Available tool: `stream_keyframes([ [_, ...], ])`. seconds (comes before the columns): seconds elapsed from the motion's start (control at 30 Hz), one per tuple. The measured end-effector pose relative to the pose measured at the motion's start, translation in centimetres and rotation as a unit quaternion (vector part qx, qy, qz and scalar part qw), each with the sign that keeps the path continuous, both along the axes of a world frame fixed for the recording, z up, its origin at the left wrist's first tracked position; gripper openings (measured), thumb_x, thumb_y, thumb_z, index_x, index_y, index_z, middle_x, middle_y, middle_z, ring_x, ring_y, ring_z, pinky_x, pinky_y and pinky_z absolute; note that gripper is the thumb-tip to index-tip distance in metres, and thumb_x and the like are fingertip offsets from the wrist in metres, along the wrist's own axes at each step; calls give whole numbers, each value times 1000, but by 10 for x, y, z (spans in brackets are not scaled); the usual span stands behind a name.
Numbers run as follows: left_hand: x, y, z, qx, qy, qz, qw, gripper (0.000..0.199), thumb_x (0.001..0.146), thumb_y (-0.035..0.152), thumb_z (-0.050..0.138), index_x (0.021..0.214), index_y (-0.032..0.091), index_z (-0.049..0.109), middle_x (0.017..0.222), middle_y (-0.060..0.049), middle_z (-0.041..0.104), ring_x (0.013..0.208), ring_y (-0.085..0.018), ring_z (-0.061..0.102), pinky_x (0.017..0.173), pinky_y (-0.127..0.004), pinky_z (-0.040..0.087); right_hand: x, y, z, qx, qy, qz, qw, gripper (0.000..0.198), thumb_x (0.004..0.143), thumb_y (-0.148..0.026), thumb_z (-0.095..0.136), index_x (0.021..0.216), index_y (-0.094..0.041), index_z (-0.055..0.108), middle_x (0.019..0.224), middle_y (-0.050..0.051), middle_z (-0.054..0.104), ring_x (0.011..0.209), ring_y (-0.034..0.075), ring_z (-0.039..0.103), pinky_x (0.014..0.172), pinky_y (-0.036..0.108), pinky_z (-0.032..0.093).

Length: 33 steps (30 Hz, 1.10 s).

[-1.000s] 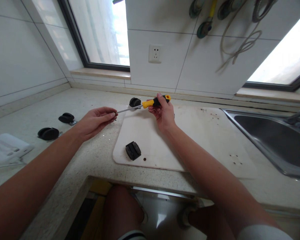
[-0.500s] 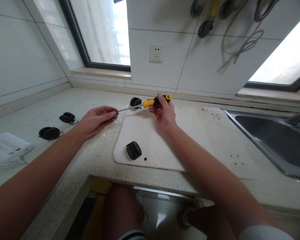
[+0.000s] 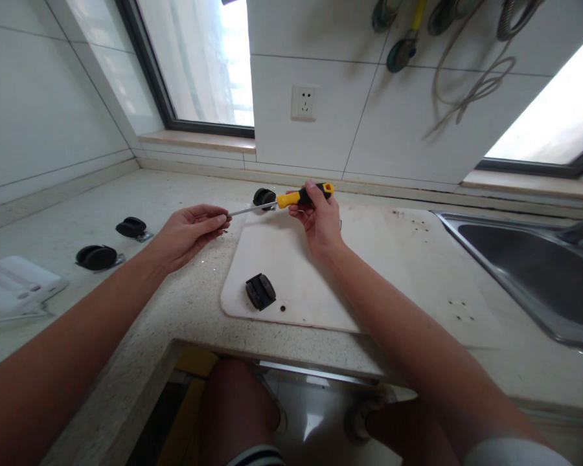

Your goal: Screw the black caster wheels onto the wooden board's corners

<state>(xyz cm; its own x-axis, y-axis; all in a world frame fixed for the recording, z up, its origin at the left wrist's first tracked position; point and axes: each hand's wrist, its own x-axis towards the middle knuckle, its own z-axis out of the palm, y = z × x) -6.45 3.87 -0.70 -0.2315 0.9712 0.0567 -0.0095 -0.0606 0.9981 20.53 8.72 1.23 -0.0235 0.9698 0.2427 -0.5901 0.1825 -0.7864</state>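
My right hand [image 3: 319,217] is closed around the yellow and black handle of a screwdriver [image 3: 291,199], held above a white board [image 3: 291,259]. Its metal shaft points left, and the tip meets the fingertips of my left hand [image 3: 194,233], which are pinched there. Whether a small screw sits at the tip between those fingers I cannot make out. One black caster wheel [image 3: 261,292] stands on the board's front left part, and another caster [image 3: 263,198] is at its back left corner, behind the shaft. Two loose casters, one nearer [image 3: 97,257] and one farther [image 3: 131,226], lie left of my left hand.
A white device with a cable [image 3: 17,285] lies at the far left of the speckled countertop [image 3: 189,310]. To the right is a steel sink [image 3: 515,259] with a faucet. On the back wall are a socket [image 3: 304,103], pipe valves and a coiled cable [image 3: 486,84].
Both hands and the screwdriver stay nearly where they were. Only a very slight shift of the camera view shows.
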Motion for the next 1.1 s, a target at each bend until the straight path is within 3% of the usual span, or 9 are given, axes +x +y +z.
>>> stream_keyframes([
  [0.37, 6, 0, 1, 61, -19, 36, 997, 27, 69, 24, 100, 93, 22, 87, 96, -6, 85, 93, -20, 82, 88, -29, 70, 2, -7, 2, 59, -11, 40, 997, 39, 77, -50, 98, 94, -24, 73, 92, 3, 85, 75, 14, 76, 73, 26, 66],
  [0.6, 8, -1, 1, 40, -8, 35, 999, 31, 71, 28, 99, 97, 19, 85, 99, -8, 84, 93, -20, 80, 86, -30, 69, 5, -9, 1, 105, -24, 73, 992, 25, 83, -41, 90, 95, -23, 78, 97, 3, 85, 89, 15, 77, 79, 24, 63],
  [0.77, 10, -1, 2, 60, 8, 10, 998, 43, 68, 36, 99, 103, 18, 80, 101, -7, 83, 96, -20, 78, 88, -30, 65, 4, -3, -1, 78, -8, 67, 995, 28, 78, -42, 90, 92, -21, 78, 94, 4, 86, 76, 13, 74, 74, 23, 64],
  [0.9, 19, -8, 6, 111, 99, -1, 989, 53, 75, 49, 96, 114, 20, 72, 108, -7, 80, 102, -23, 76, 89, -36, 62, 6, 6, 0, 38, 46, 37, 998, 33, 72, -42, 91, 90, -19, 76, 88, 6, 86, 64, 11, 71, 65, 21, 64],
  [0.97, 27, -15, 11, 139, 184, -45, 972, 45, 82, 54, 91, 104, 21, 71, 100, -6, 77, 94, -22, 72, 85, -36, 59, 10, 11, 1, 7, 88, 4, 996, 27, 75, -39, 88, 88, -19, 73, 84, 5, 84, 59, 10, 69, 61, 19, 62],
  [1.03, 38, -26, 19, 139, 281, -169, 935, 40, 90, 58, 84, 94, 21, 71, 94, -5, 74, 88, -21, 68, 83, -36, 56, 14, 16, 3, -34, 122, -30, 992, 21, 82, -37, 83, 84, -21, 70, 76, 1, 80, 55, 8, 66, 56, 16, 60],
  [1.1, 50, -37, 28, 112, 344, -314, 878, 38, 95, 59, 80, 96, 21, 75, 97, -5, 76, 90, -23, 68, 86, -37, 55, 17, 20, 5, -68, 145, -59, 985, 20, 88, -36, 79, 81, -22, 67, 67, -3, 74, 51, 7, 64, 51, 15, 56],
])
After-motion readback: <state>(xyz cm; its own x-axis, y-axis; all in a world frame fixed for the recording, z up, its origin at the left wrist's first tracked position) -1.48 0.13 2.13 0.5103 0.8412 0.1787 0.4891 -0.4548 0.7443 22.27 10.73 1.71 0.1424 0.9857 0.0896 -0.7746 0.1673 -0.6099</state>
